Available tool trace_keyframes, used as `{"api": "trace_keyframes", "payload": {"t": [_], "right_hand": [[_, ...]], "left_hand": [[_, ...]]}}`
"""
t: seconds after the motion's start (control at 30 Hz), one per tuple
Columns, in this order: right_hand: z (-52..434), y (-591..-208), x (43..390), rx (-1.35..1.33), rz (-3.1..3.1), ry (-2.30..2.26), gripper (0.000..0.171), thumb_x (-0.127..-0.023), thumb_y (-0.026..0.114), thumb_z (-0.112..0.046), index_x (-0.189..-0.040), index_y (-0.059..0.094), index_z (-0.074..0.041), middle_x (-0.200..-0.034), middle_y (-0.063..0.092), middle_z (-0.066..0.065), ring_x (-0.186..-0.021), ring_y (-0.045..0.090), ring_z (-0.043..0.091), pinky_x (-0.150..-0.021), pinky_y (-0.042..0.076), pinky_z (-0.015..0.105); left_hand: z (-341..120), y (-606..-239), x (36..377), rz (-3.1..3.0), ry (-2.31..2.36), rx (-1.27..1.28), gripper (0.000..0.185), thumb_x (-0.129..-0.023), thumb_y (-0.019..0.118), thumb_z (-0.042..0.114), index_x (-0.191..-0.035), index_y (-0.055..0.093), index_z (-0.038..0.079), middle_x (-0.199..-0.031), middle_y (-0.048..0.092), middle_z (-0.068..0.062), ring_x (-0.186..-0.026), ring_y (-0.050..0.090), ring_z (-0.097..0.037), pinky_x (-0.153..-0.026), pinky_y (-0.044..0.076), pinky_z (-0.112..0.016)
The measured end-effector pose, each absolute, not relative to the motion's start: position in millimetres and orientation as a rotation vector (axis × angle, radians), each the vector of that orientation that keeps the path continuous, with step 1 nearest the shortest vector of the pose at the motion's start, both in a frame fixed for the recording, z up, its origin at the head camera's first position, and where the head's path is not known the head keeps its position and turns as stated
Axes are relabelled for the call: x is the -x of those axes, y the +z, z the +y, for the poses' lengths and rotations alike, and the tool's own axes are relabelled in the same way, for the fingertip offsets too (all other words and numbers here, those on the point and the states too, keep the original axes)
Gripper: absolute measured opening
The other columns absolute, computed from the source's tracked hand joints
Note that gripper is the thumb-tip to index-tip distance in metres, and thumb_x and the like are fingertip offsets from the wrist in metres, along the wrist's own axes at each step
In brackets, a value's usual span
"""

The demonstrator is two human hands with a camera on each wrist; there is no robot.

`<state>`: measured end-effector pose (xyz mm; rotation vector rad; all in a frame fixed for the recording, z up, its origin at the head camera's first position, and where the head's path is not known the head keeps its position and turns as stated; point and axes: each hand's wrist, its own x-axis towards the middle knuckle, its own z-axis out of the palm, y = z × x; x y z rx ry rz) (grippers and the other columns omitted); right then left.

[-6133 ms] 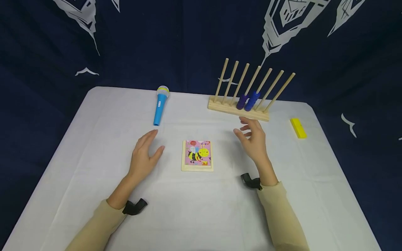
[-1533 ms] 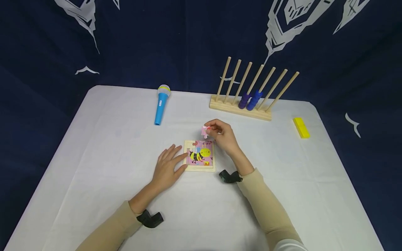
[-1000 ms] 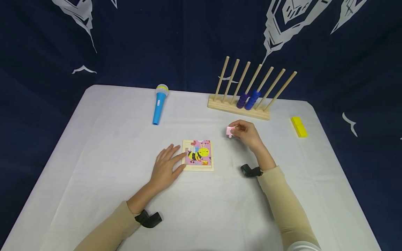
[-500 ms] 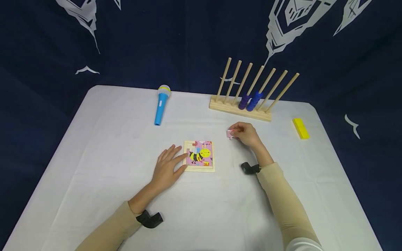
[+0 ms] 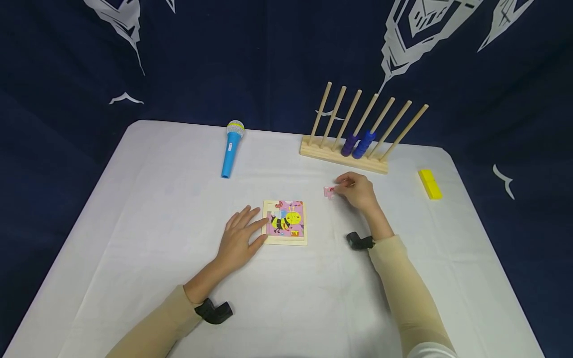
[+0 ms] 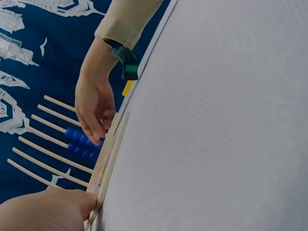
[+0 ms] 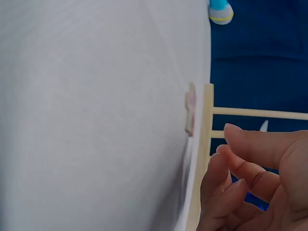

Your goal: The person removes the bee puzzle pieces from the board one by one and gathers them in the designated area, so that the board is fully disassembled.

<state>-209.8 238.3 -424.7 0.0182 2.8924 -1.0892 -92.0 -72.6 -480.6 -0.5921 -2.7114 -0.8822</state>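
A bee jigsaw puzzle [image 5: 292,226] in a pale wooden frame lies flat in the middle of the table, its upper left corner showing bare wood. My left hand [image 5: 239,241] rests at the frame's left side, fingers spread and nearly straight; the left wrist view shows the thumb [image 6: 79,198] on the frame's edge. Right of the puzzle, a small pink jigsaw piece [image 5: 329,192] lies on the white cloth. Beside it is my right hand [image 5: 358,191], holding nothing. In the right wrist view a gap separates its loosely bent fingers from the jigsaw piece [image 7: 191,109].
A wooden peg stand [image 5: 331,154] with purple and blue beads on two pegs stands at the back, beyond the right hand. A blue toy microphone [image 5: 230,151] lies at the back left. Yellow blocks [image 5: 430,184] lie at the right. Behind the table hangs a dark blue cloth [image 5: 201,64].
The right hand took the pink piece out of the puzzle's upper left, carried it right, and has now let go of it on the cloth. The left hand came to the frame and stayed.
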Motion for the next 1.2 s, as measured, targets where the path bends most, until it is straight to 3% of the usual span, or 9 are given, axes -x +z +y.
{"api": "trace_keyframes", "payload": {"t": [0.23, 0.47, 0.67, 0.9, 1.13, 1.2], "right_hand": [[242, -417, 201, -0.086, 2.836, -1.331, 0.025, -0.081, 0.061, -0.013, -0.105, 0.061, -0.006, -0.086, 0.058, 0.008, -0.068, 0.056, 0.017, -0.055, 0.045, 0.021], [227, -416, 190, -0.079, 2.649, -1.573, 0.029, -0.082, 0.060, -0.009, -0.110, 0.057, 0.000, -0.086, 0.054, 0.008, -0.076, 0.060, 0.028, -0.065, 0.050, 0.034], [204, -417, 184, -0.007, 2.592, -1.561, 0.032, -0.082, 0.062, -0.012, -0.112, 0.056, -0.002, -0.091, 0.055, 0.011, -0.079, 0.058, 0.033, -0.061, 0.048, 0.034], [168, -396, 170, 0.078, 2.524, -1.552, 0.033, -0.081, 0.063, -0.007, -0.111, 0.056, 0.002, -0.098, 0.054, 0.019, -0.075, 0.056, 0.028, -0.065, 0.048, 0.037], [139, -385, 160, 0.191, 2.509, -1.546, 0.032, -0.079, 0.063, -0.003, -0.110, 0.056, 0.003, -0.102, 0.053, 0.023, -0.069, 0.051, 0.022, -0.056, 0.043, 0.023], [133, -386, 158, 0.226, 2.484, -1.569, 0.033, -0.078, 0.063, -0.002, -0.110, 0.056, 0.004, -0.103, 0.052, 0.025, -0.069, 0.051, 0.024, -0.057, 0.047, 0.027]], "left_hand": [[-72, -480, 92, -2.707, -0.887, 0.592, 0.037, -0.080, 0.063, 0.025, -0.116, 0.060, 0.015, -0.132, 0.045, -0.012, -0.130, 0.028, -0.030, -0.103, 0.018, -0.050], [-72, -479, 91, -2.714, -0.895, 0.588, 0.037, -0.080, 0.063, 0.025, -0.116, 0.060, 0.014, -0.133, 0.045, -0.012, -0.130, 0.027, -0.030, -0.104, 0.017, -0.050], [-72, -478, 91, -2.716, -0.898, 0.586, 0.037, -0.080, 0.063, 0.025, -0.116, 0.060, 0.014, -0.133, 0.045, -0.012, -0.130, 0.027, -0.030, -0.104, 0.017, -0.050], [-72, -480, 91, -2.715, -0.879, 0.593, 0.037, -0.080, 0.063, 0.026, -0.115, 0.060, 0.014, -0.133, 0.045, -0.012, -0.130, 0.027, -0.031, -0.103, 0.018, -0.051], [-73, -479, 92, -2.740, -0.860, 0.588, 0.038, -0.081, 0.062, 0.027, -0.117, 0.059, 0.015, -0.134, 0.044, -0.010, -0.131, 0.026, -0.029, -0.104, 0.017, -0.049], [-73, -479, 92, -2.751, -0.857, 0.586, 0.038, -0.082, 0.061, 0.028, -0.118, 0.059, 0.016, -0.134, 0.043, -0.010, -0.131, 0.026, -0.029, -0.105, 0.016, -0.048]]}}
